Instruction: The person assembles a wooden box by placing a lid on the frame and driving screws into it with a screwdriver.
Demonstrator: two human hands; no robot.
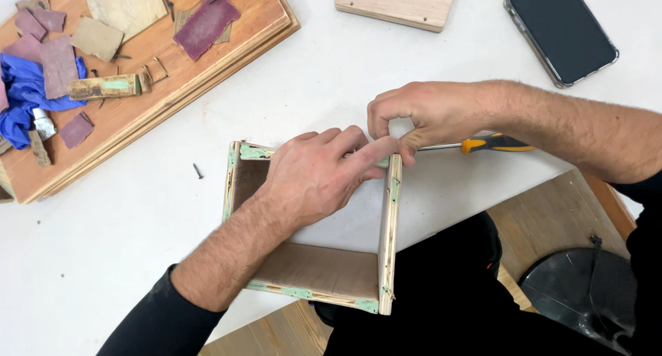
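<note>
A small open wooden frame (314, 259), made of thin boards with flakes of green paint along the edges, lies at the near edge of the white worktop (138, 246). The left hand (314, 173) rests flat over the frame's far side, fingers stretched toward its far right corner, the index finger pressing on the top of the right-hand board. The right hand (420, 115) meets it at that same corner, fingers curled and pinched together on something too small to make out. Just behind the right hand lies a screwdriver (483, 145) with a yellow and black handle, its shaft pointing toward the corner; the hand does not grip it.

A single dark screw (198, 170) lies loose on the worktop left of the frame. Farther left, a wide wooden board (227, 46) carries scraps of sandpaper (205, 24), a blue glove (24, 94), a short painted wood strip (105, 86) and a few bent nails. At the far edge sits a small plywood block (396, 3), and to its right a dark phone (560, 29) lies face up.
</note>
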